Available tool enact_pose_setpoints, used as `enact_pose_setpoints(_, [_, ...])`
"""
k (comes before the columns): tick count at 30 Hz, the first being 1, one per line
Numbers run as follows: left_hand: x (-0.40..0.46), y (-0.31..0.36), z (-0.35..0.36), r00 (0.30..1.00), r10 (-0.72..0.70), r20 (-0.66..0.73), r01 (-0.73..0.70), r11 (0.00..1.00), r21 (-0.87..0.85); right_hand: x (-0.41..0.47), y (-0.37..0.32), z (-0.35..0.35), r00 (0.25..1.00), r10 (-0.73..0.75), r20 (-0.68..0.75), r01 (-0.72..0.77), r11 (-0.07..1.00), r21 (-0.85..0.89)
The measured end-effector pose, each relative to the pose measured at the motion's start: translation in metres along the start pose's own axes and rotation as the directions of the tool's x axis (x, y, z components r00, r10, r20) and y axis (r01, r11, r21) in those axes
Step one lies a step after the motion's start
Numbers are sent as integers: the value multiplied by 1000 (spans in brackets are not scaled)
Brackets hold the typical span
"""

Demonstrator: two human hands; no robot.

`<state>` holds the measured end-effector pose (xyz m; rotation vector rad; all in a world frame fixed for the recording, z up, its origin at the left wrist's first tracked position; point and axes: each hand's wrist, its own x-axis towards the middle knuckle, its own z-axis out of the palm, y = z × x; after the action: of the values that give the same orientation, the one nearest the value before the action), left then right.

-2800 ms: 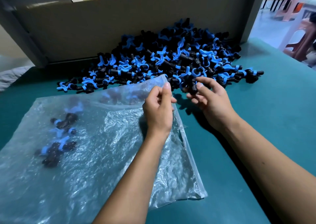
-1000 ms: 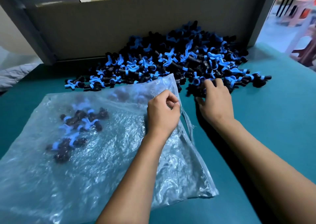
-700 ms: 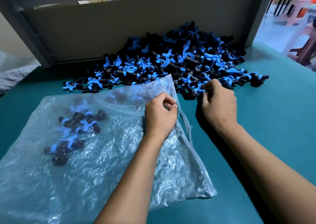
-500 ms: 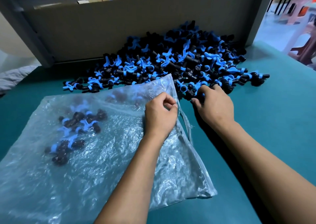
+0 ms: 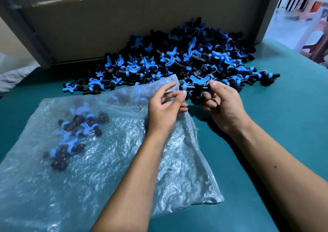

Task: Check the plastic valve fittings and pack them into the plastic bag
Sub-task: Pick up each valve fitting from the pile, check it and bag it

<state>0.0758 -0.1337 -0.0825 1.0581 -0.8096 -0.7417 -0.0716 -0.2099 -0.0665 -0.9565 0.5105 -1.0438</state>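
Note:
A large pile of black valve fittings with blue handles (image 5: 177, 59) lies at the back of the green table (image 5: 284, 125). My right hand (image 5: 223, 105) pinches one fitting (image 5: 193, 87) by its right end, holding it level just in front of the pile. My left hand (image 5: 165, 109) holds the open corner of the clear plastic bag (image 5: 106, 160), with the index finger stretched toward the fitting's blue left end. Several packed fittings (image 5: 78, 127) show through the film at the bag's left side.
A cardboard wall (image 5: 106, 27) stands upright right behind the pile. Plastic stools (image 5: 316, 42) are on the floor beyond the table's back right corner. A pale cloth (image 5: 10, 75) lies off the left edge.
My right hand has drawn one fitting out of the pile's front edge and raised it. My left hand has lifted the bag's corner and uncurled its index finger toward the fitting.

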Motion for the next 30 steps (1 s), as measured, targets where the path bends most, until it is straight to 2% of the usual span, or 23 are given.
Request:
enact_pose_setpoints(2, [1,0,-1,1000,-17,22,17,1000,-16,1,2,0,996,39,77,-38,999,-18])
enact_pose_setpoints(4, [0,0,-2,999,-32,32,33,999,-33,2,6,1,997,39,66,-33,996,-80])
enact_pose_setpoints(8, [0,-1,-6,997,-78,3,78,996,-30,3,12,4,998,-64,2,61,947,-315])
enact_pose_setpoints(10, [1,-2,-11,997,-82,-6,82,997,-7,1,15,5,994,-105,21,105,914,-393])
enact_pose_setpoints(13, [3,-1,-16,995,-102,18,102,995,7,0,15,6,990,-121,69,138,909,-394])
enact_pose_setpoints(15, [4,-2,-17,992,-125,-2,125,992,-3,0,13,6,989,-147,4,137,914,-381])
enact_pose_setpoints(17, [7,-2,-20,989,-143,-35,143,990,-11,1,10,4,983,-162,-92,129,948,-291])
enact_pose_setpoints(19, [8,-2,-22,989,-143,-44,143,990,-7,2,7,2,979,-161,-122,130,964,-234])
enact_pose_setpoints(21, [6,-3,-20,993,-118,-8,118,993,16,0,8,3,986,-156,-59,135,955,-265])
enact_pose_setpoints(23, [3,-5,-16,993,-66,95,58,995,83,-2,10,4,990,-135,50,144,930,-339])
enact_pose_setpoints(25, [1,-7,-13,982,-34,183,0,983,181,-3,9,3,989,-111,101,142,913,-383])
enact_pose_setpoints(27, [1,-8,-13,980,-29,195,-12,978,207,-2,8,1,988,-105,109,139,915,-380])
enact_pose_setpoints(30, [1,-6,-17,988,-20,151,-3,989,148,-1,10,1,987,-124,105,155,915,-373])
